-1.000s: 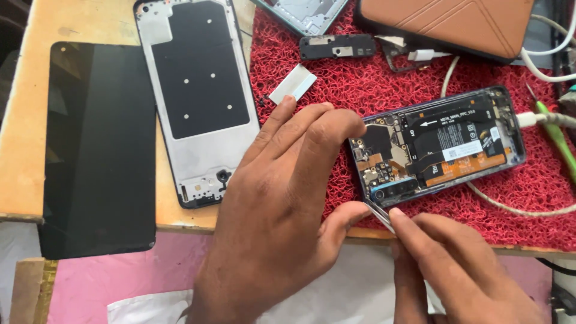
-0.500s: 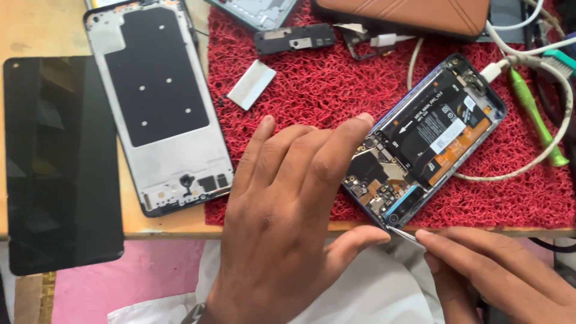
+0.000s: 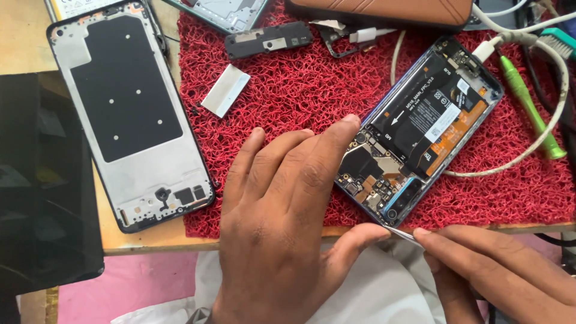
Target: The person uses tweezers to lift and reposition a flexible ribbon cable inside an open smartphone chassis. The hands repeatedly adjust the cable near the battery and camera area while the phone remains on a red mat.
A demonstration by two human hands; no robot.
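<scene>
My left hand is lying flat on the red looped-fibre mat, fingers spread and open, gripping nothing; the index fingertip is pressing the edge of the opened blue-framed phone with exposed black battery and circuit board, the thumb reaching under its lower corner. My right hand is pinching thin silver metal tweezers between closed fingertips, the tip meeting my left thumb just below the phone's lower corner.

Against half a second ago: the phone is sitting in the same diagonal tilt on the mat, white cable still plugged into its upper end. My left hand is covering less of the board than before; more of the circuit area is showing. The tweezers are staying at the same corner.

Elsewhere on the mat: a small white rectangular strip, a black oblong plastic cover, a green-handled screwdriver. On the wooden counter to the left are lying a grey phone mid-frame with black panel and a black glass screen.
</scene>
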